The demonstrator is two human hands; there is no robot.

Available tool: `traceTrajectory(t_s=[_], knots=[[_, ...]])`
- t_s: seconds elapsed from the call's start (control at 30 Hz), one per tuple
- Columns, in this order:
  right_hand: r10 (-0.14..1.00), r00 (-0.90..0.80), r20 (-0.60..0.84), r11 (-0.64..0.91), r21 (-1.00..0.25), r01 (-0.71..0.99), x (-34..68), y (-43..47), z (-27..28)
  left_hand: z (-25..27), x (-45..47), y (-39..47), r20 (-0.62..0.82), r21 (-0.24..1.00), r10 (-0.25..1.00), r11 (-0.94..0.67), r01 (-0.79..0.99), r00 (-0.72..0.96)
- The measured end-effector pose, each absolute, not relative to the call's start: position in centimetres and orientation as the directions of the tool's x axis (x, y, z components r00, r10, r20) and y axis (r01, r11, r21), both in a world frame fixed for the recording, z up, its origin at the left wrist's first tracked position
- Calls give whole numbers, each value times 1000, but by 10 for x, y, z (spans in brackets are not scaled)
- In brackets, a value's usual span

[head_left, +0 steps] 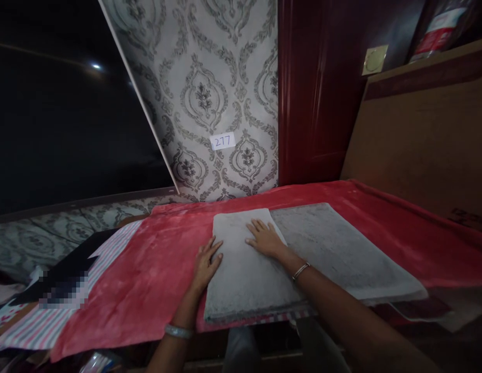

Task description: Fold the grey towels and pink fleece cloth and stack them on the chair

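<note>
A grey cloth lies on a red blanket, its left part folded over into a lighter panel. My right hand rests flat on the upper part of that panel, fingers spread, near the panel's inner edge. At the panel's left edge is my left hand, fingers apart, the tips touching the cloth's border. Neither hand grips anything. The far right end of the cloth lies flat near the front edge of the blanket.
The red blanket covers the table, with a striped cloth at its left. A large dark screen stands behind on the left. At the right are a cardboard box and, on top, a bottle. A paper label is on the wall.
</note>
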State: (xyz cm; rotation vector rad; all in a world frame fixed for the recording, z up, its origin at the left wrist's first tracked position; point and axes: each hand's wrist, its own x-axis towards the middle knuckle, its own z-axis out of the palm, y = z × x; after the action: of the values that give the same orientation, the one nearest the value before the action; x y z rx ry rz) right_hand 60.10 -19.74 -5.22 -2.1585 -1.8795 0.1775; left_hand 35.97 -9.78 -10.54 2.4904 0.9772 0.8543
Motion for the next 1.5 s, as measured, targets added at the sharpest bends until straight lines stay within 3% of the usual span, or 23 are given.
traceTrajectory(t_s=[0.2,0.33,0.43,0.57,0.87,1.27,1.5], knots=[[974,205,93,-174,-265,948,611,-197,-81,-84,363,-104,286,434,737,-669,603,612],[974,203,104,-171,-250,953,610,-195,-83,-56,388,-129,217,269,782,-623,734,584],[975,196,107,-166,-237,957,611,-197,-82,-53,413,-165,242,137,716,-693,708,654],[982,172,81,-149,-233,961,615,-199,-78,-74,427,-199,153,73,653,-756,651,741],[998,44,48,-31,-242,970,629,-163,-70,-72,423,-203,130,84,652,-758,647,747],[927,376,19,-359,-258,897,687,-131,-79,-82,419,-199,201,157,611,-792,590,766],[926,371,62,-348,-233,908,665,-144,-67,-77,421,-205,248,156,635,-772,617,732]])
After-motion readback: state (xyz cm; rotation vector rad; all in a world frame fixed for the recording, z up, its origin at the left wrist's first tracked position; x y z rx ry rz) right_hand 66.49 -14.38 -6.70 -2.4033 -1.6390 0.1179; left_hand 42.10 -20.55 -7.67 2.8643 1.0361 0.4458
